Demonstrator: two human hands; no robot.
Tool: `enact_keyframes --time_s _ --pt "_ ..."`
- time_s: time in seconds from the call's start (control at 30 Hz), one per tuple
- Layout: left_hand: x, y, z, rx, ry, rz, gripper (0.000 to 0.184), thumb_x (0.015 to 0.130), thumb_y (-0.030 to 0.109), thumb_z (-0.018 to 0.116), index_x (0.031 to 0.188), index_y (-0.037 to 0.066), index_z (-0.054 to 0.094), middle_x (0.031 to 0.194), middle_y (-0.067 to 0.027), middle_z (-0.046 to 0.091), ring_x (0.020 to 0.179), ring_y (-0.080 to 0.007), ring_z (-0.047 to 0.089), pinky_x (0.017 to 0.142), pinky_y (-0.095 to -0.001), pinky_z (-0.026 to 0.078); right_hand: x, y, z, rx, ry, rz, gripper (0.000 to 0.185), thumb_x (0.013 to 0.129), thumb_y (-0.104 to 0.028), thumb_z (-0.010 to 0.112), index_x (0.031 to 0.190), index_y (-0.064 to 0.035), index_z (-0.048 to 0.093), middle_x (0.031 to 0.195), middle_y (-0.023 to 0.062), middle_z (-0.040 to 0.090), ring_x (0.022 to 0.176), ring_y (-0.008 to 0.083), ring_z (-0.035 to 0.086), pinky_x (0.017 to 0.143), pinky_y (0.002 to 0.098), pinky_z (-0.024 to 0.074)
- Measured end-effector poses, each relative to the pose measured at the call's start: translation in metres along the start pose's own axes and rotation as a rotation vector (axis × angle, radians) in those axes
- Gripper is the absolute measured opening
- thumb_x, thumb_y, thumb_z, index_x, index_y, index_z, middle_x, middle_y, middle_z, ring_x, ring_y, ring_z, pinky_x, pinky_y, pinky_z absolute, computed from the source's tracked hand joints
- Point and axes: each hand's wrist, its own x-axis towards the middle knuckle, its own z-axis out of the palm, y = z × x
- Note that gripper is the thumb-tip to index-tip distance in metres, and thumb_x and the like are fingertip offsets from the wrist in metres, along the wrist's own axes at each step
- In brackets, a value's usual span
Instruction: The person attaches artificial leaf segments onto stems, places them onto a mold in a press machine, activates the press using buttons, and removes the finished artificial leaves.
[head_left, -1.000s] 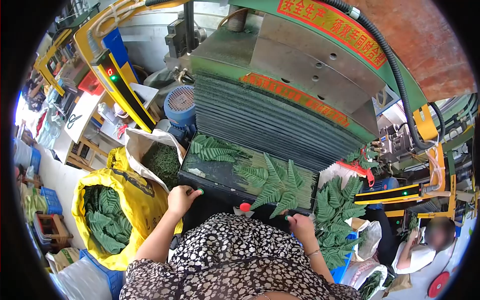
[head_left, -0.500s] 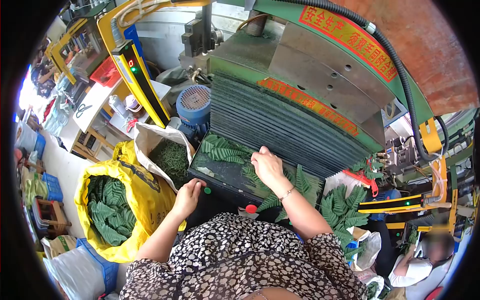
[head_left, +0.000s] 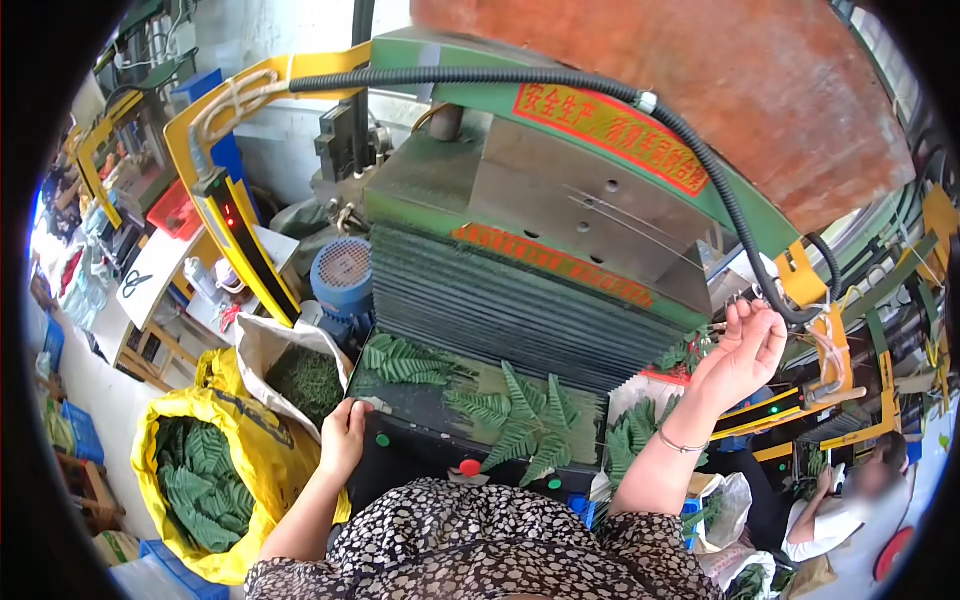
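Note:
My left hand (head_left: 343, 435) is closed at the front left corner of the press table (head_left: 400, 410), beside a green button (head_left: 383, 440). Raised at the machine's right side, my right hand (head_left: 745, 350) has its fingers curled near small metal fittings and a black corrugated hose (head_left: 735, 205); whatever it holds, if anything, is hidden. On the table, several green fern leaves (head_left: 525, 415) lie fanned out across the right half. A small pile of fern leaves (head_left: 405, 360) rests at the back left. The ribbed dark block (head_left: 500, 310) of the press stands behind them.
A yellow sack (head_left: 270, 475) full of leaves stands at left, with a white sack (head_left: 265, 345) of green scraps behind it. A red button (head_left: 469, 467) sits on the table's front. Yellow-framed light bars (head_left: 245, 245) flank the press. Another person (head_left: 850, 500) sits at far right.
My right hand has left the leaves and risen to the machine's right side. The fanned leaves are now uncovered. The left hand stays by the corner, and the view has shifted.

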Motion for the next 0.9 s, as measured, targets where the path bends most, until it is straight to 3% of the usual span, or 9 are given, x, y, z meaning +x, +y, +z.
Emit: enact_keyframes --time_s 0.07,0.23,0.3,0.47,0.57,0.63,0.7,0.8,0.9 --pt "-0.002 0.004 0.002 -0.033 0.031 0.014 0.026 0.103 0.019 0.049 0.092 0.000 0.063 0.060 0.0041 0.044 0.053 -0.0050 0.037 0.049 -0.0253 0.031 0.008 0.003 -0.013 0.024 0.020 -0.029 0.011 0.098 -0.013 0.061 0.102 -0.0020 0.058 0.100 0.0090 0.066 0.087 0.0177 0.067 0.079 0.0298 0.0588" --pt "-0.005 0.002 -0.005 -0.003 0.040 0.008 0.026 0.104 0.018 0.048 0.092 0.001 0.064 0.060 0.0041 0.045 0.053 -0.0059 0.039 0.049 -0.0256 0.032 0.004 0.005 -0.021 -0.043 0.079 -0.063 0.010 0.099 -0.012 0.059 0.101 -0.0025 0.056 0.100 0.0104 0.066 0.085 0.0187 0.069 0.080 0.0312 0.0595" --pt "-0.003 -0.013 -0.007 -0.022 0.049 -0.057 0.026 0.102 0.018 0.049 0.093 -0.001 0.064 0.059 -0.0021 0.050 0.053 -0.0107 0.046 0.051 -0.0298 0.038 -0.001 0.006 -0.022 -0.072 0.070 -0.095 0.010 0.099 -0.012 0.059 0.100 -0.0026 0.055 0.101 0.0116 0.067 0.085 0.0194 0.069 0.080 0.0317 0.0595" --pt "-0.004 -0.017 -0.007 -0.012 0.108 -0.056 0.026 0.102 0.019 0.049 0.092 0.000 0.064 0.058 -0.0004 0.047 0.052 -0.0098 0.043 0.049 -0.0300 0.036 -0.010 0.001 -0.015 -0.146 0.157 -0.130 0.012 0.099 -0.013 0.059 0.098 -0.0018 0.054 0.099 0.0123 0.066 0.082 0.0196 0.068 0.079 0.0322 0.0599" --pt "-0.001 -0.031 -0.009 0.037 0.297 0.041 0.028 0.102 0.019 0.049 0.088 0.000 0.064 0.059 0.0007 0.045 0.053 -0.0092 0.041 0.050 -0.0295 0.035 -0.043 -0.026 -0.001 -0.347 -0.013 -0.539 0.007 0.098 -0.007 0.057 0.096 -0.0005 0.055 0.094 0.0143 0.064 0.074 0.0213 0.065 0.067 0.0288 0.0562" --pt "0.004 -0.043 -0.016 -0.039 0.359 -0.059 0.032 0.103 0.021 0.047 0.087 0.000 0.065 0.061 0.0007 0.046 0.057 -0.0090 0.040 0.053 -0.0289 0.034 -0.064 -0.049 0.000 -0.369 -0.561 -0.741 0.007 0.093 -0.005 0.063 0.095 -0.0020 0.057 0.092 0.0138 0.066 0.071 0.0223 0.065 0.063 0.0290 0.0529" --pt "0.011 -0.053 -0.020 -0.050 0.396 -0.076 0.033 0.103 0.022 0.046 0.089 -0.001 0.066 0.067 -0.0020 0.054 0.062 -0.0097 0.047 0.060 -0.0286 0.039 -0.060 -0.052 0.026 -0.466 -0.817 -0.743 0.016 0.086 -0.003 0.072 0.094 -0.0051 0.059 0.091 0.0127 0.069 0.071 0.0228 0.065 0.063 0.0319 0.0507" --pt "0.041 -0.086 -0.010 -0.150 0.435 -0.014 0.033 0.103 0.025 0.048 0.091 0.002 0.068 0.070 0.0002 0.058 0.062 -0.0077 0.044 0.059 -0.0255 0.037 -0.031 0.019 0.079 -0.607 -0.719 -0.947 0.026 0.078 -0.001 0.080 0.094 -0.0086 0.061 0.091 0.0063 0.072 0.075 0.0209 0.068 0.065 0.0311 0.0460" --pt "0.067 -0.088 -0.007 -0.087 0.334 -0.102 0.035 0.103 0.022 0.046 0.095 -0.004 0.068 0.085 -0.0087 0.069 0.081 -0.0169 0.060 0.079 -0.0317 0.047 -0.007 0.078 0.100 -0.619 -0.673 -0.973 0.026 0.077 -0.002 0.079 0.092 -0.0087 0.060 0.089 0.0041 0.072 0.071 0.0187 0.067 0.065 0.0303 0.0444"
